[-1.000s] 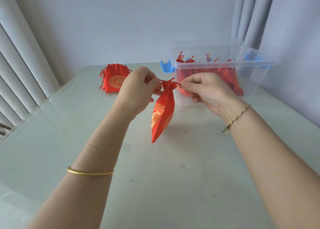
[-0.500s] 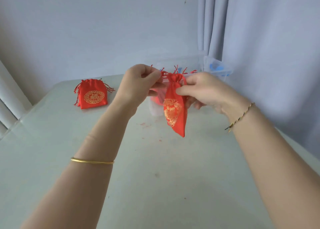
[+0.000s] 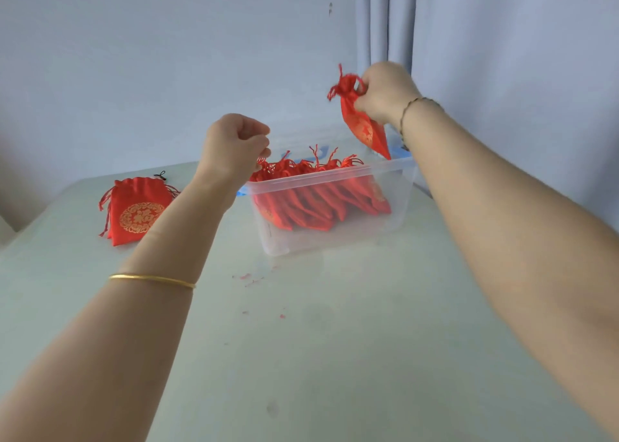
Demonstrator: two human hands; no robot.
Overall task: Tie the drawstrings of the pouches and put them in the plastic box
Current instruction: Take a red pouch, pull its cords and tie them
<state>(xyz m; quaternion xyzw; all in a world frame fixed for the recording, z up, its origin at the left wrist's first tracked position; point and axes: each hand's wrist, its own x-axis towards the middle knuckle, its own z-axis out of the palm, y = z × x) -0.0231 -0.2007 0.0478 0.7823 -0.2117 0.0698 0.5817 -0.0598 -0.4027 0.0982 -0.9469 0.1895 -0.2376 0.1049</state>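
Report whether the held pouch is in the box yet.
Out: the right hand grips the pouch below its gathered neck, in the air above the plastic box's right end.

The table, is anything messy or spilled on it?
Yes. Small red scraps lie scattered on the table just in front of the plastic box; they look like fluff shed from the pouches.

The pale table [image 3: 335, 358] before me carried the clear plastic box [image 3: 335, 237] toward its far edge, a red pouch [image 3: 137, 212] with a gold emblem near its far left corner, and red thread scraps [image 3: 249, 279] just in front of the box.
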